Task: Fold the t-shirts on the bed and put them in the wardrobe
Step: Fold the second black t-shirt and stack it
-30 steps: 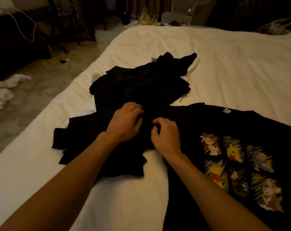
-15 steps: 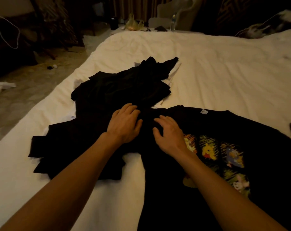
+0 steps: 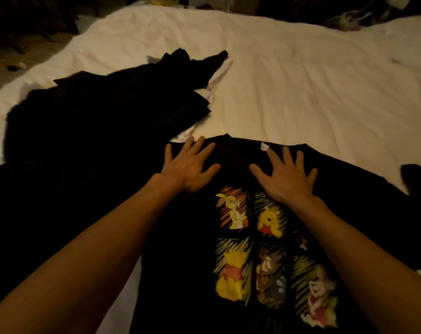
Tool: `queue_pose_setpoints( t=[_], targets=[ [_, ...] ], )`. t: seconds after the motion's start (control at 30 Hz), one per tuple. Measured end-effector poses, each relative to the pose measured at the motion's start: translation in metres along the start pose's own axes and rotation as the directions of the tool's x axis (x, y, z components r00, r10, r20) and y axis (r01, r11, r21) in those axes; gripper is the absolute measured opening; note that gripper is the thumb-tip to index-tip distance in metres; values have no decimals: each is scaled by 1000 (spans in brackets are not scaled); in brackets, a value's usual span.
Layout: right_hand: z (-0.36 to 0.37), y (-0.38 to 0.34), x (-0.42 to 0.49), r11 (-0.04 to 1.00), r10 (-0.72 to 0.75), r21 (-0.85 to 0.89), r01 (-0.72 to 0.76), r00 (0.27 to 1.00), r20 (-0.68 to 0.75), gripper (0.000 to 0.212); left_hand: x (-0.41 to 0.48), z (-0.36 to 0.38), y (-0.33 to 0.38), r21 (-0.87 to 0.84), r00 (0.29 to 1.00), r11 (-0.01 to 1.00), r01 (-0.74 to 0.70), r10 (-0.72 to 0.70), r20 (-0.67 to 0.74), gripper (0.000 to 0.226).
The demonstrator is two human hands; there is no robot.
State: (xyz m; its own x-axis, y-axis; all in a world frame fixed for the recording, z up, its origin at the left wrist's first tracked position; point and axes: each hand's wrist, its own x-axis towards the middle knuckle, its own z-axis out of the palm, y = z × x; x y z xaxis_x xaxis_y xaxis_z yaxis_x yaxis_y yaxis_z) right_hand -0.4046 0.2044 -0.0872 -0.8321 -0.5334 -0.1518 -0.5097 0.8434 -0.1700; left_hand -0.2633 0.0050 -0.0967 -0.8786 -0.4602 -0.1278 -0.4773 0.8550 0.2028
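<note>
the left hand (image 3: 189, 166) and right hand (image 3: 285, 175) lay flat, fingers spread, gripping nothing, on the printed t-shirt (image 3: 185, 237) spread on the bed (image 3: 301, 80), where a fold risked catching the dark pile (image 3: 96, 121) just beside it

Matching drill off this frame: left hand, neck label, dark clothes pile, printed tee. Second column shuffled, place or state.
1 left hand
2 neck label
3 dark clothes pile
4 printed tee

A small and white
B heaped on the bed
C flat, fingers spread
D laid out, print up

Pairs: 1-C, 2-A, 3-B, 4-D
</note>
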Motion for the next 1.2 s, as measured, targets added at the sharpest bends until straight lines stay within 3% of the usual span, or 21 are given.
queue_pose_setpoints(
  t=[0.23,0.43,0.73,0.93,1.03,1.2],
  targets=[
    [4,8,15,1000,-25,16,24,997,73,87,10,7,-4,62,1000,998,28,-29,4,76],
    [-21,10,-30,991,-123,57,123,992,-3,79,-32,-19,22,79,1000,997,22,-22,-12,79],
    [-30,40,-183,990,-134,49,132,990,42,80,-184,-14,57,3,999,1000,25,-25,29,75],
    [-8,93,-296,991,-135,26,135,991,-13,63,-299,13,49,2,996,999,44,-44,80,63],
    [12,124,-345,991,-126,35,130,987,-98,63,-345,30,43,-53,997,996,77,-78,-16,59],
    [46,158,-412,965,3,256,61,970,-243,58,-404,53,47,-210,951,972,103,-158,-266,58]
  ],
)
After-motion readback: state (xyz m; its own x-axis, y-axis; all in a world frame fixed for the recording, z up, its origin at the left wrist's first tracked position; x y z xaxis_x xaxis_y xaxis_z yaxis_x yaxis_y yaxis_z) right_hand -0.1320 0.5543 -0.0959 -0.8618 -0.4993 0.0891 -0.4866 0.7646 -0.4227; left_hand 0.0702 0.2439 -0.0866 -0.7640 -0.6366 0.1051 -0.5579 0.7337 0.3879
